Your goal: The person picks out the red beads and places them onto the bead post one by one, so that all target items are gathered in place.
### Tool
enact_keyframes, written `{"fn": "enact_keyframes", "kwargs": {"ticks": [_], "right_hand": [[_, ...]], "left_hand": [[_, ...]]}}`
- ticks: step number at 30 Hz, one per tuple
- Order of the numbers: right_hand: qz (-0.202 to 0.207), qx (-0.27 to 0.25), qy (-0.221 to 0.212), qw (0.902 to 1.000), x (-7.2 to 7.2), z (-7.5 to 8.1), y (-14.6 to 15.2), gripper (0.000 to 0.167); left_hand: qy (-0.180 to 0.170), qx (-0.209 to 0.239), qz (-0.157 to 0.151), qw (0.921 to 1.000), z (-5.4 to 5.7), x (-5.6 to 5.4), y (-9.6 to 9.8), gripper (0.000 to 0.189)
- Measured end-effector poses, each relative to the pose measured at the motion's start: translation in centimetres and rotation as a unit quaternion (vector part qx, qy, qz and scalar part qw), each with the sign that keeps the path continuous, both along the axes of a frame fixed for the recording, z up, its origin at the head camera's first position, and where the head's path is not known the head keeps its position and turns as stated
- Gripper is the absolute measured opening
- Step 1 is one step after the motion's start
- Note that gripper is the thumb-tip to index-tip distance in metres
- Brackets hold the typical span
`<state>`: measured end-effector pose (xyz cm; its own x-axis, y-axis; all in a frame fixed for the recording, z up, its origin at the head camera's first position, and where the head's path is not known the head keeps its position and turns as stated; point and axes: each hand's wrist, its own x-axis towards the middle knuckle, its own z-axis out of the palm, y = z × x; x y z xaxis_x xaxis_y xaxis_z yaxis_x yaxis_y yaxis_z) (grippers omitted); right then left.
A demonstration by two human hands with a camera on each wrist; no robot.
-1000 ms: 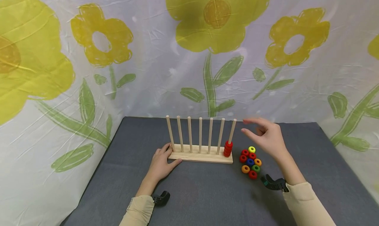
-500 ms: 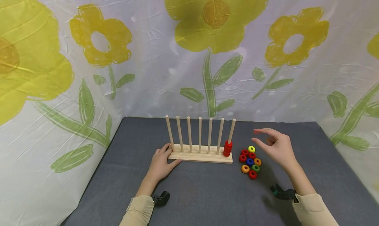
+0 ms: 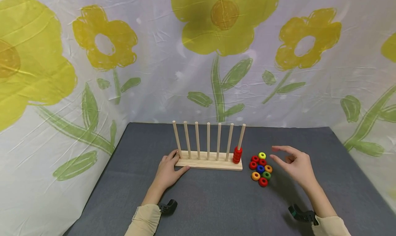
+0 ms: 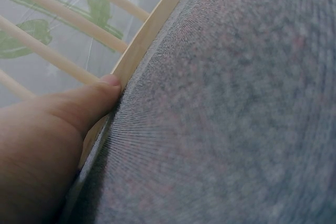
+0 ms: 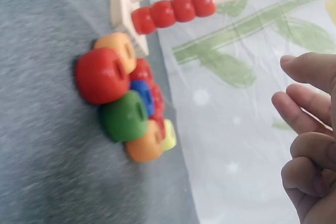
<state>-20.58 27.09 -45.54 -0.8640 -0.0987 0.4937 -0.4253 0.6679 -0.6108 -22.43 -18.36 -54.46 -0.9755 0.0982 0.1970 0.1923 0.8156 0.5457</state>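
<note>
A left hand [image 3: 168,170] grips the pale wooden rack [image 3: 201,164] at its nine o'clock end, thumb along the front edge, as seen from the head camera. Seven smooth, round pegs [image 3: 208,141] rise from the flat, straight-edged base; the one at three o'clock carries a stack of glossy red beads [image 3: 237,155]. Loose beads [image 3: 260,170], squat and rounded with central holes, cluster near the rack at four o'clock: red, orange, yellow, green and blue. At their three o'clock, a right hand [image 3: 295,164] hovers with thumb and index finger parted, grasping nothing.

Only the head view takes in both hands and the whole rack on its grey cloth [image 3: 216,201], before a creased, flower-printed backdrop [image 3: 161,85]. The left wrist view reveals the thumb tip pressed against the base's edge and the cloth's ribbed weave. The right wrist view separates the stack into four beads and shows other fingers folded toward the palm.
</note>
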Motion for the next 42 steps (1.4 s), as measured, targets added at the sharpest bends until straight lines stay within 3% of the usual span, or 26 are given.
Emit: {"fn": "enact_keyframes", "kwargs": {"ticks": [21,34,42], "right_hand": [[-0.041,-0.011,-0.065,0.9970,3.3,-3.4,1.2,0.029],[-0.052,-0.013,-0.067,0.9963,4.6,-4.4,1.1,0.029],[-0.054,-0.029,-0.116,0.9913,5.5,-5.3,1.0,0.027]], "left_hand": [[0.000,0.000,0.001,1.0000,0.0,0.0,0.0,0.072],[0.000,-0.002,0.003,1.0000,-0.1,0.0,0.1,0.073],[0.001,0.001,-0.002,1.0000,-0.1,0.0,0.0,0.074]]}}
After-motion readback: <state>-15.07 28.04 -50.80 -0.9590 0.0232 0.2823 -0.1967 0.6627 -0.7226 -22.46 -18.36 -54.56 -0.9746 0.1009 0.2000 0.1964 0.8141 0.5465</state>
